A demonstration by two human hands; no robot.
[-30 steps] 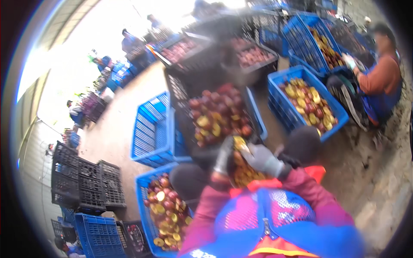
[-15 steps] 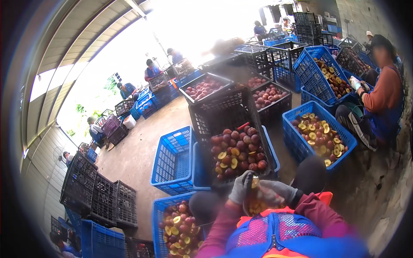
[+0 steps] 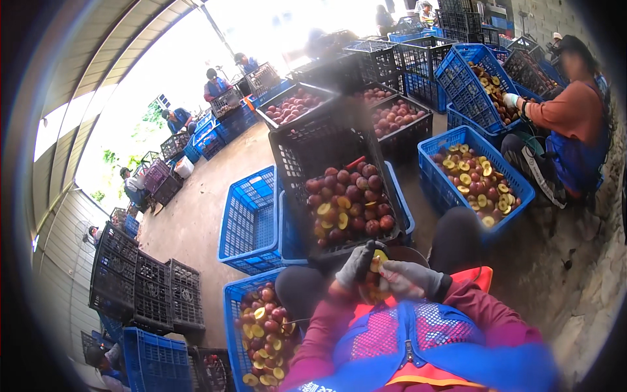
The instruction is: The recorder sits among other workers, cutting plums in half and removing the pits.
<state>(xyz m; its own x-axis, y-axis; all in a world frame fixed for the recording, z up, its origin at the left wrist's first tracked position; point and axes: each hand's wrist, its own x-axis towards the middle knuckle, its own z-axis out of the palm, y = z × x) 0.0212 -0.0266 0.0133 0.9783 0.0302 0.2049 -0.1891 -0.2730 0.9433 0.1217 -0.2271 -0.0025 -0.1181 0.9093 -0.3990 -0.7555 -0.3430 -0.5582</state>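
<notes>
Both my hands wear grey gloves and meet in front of my vest. My left hand (image 3: 356,268), its glove dark at the fingers, is closed around a cut plum (image 3: 375,264) showing yellow flesh. My right hand (image 3: 413,279) is curled against the plum's near right side; whether it pinches a piece or a small tool is hidden. Just beyond them a black crate (image 3: 287,163) is tilted toward me, holding whole dark red plums (image 3: 353,186) and a few cut yellow halves. A red-handled tool (image 3: 356,161) lies on those plums.
Blue crates of halved plums stand at my left knee (image 3: 228,307) and right (image 3: 424,147). An empty-looking blue crate (image 3: 245,251) sits left of the black one. A co-worker (image 3: 575,111) sits at right; black crates (image 3: 140,287) are stacked at left.
The view has tilted, so the scene sits higher and slightly left. My right hand, blurred and flatter before, now curls at the plum. The right-hand co-worker's glove has moved toward their crate.
</notes>
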